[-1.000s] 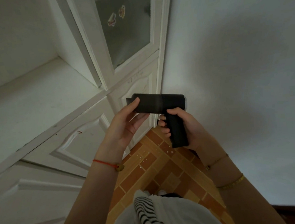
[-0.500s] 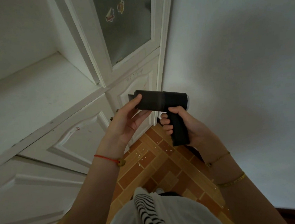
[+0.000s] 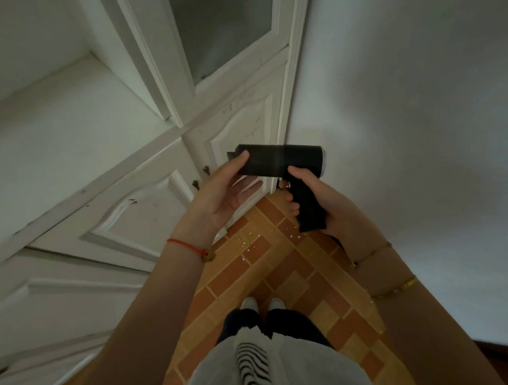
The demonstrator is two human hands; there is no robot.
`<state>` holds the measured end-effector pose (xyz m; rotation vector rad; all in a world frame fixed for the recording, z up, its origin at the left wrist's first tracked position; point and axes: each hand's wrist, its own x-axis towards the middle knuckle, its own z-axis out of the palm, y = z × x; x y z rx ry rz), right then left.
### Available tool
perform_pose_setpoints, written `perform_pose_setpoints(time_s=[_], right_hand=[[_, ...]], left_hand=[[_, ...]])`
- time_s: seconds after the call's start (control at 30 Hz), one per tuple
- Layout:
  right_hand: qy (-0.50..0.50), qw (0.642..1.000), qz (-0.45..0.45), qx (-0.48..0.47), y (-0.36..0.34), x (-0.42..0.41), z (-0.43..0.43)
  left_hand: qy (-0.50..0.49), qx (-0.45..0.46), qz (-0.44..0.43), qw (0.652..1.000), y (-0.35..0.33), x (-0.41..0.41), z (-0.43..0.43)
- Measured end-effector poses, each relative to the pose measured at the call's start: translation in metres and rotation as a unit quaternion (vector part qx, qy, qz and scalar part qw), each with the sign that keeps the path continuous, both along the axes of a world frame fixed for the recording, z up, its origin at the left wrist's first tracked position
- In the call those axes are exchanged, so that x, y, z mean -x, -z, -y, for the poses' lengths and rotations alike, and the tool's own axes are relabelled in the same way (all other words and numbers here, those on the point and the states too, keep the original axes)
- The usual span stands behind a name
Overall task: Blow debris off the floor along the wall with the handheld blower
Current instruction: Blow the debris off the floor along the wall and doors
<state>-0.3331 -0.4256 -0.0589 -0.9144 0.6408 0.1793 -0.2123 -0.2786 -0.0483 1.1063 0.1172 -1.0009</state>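
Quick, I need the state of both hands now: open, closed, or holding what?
Left hand: holds the blower barrel, thumb on top, fingers beneath.
Right hand: closed around the blower's handle.

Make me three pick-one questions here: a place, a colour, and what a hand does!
1. Where do the white crumbs lie? A on a chair; B on the tiled floor; C in a bucket.
2. What colour is the wrist string? A red; B blue; C green.
3. What does the right hand do? A waves; B grips the blower by its handle; C holds a broom.
Answers: B, crumbs dot the tiles; A, the string shows red; B, fingers wrap the black handle.
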Motion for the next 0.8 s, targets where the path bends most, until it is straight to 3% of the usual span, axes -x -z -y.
perform_pose_setpoints(time_s=[0.2,0.33,0.6,0.8], right_hand=[[0.034,0.996,-0.070,0.042,0.069,-0.019,0.009],[0.046,0.983,-0.125,0.128,0.138,-0.031,0.011],[0.033,0.949,-0.160,0.270,0.370,-0.037,0.014],[-0.009,0.930,-0.164,0.327,0.550,-0.041,0.014]], left_hand=[[0.034,-0.145,0.021,0.989,0.082,-0.026,0.003],[0.041,-0.229,0.062,0.971,0.162,-0.038,-0.001],[0.124,-0.382,0.278,0.873,0.378,-0.046,-0.020],[0.133,-0.411,0.324,0.842,0.541,-0.054,-0.025]])
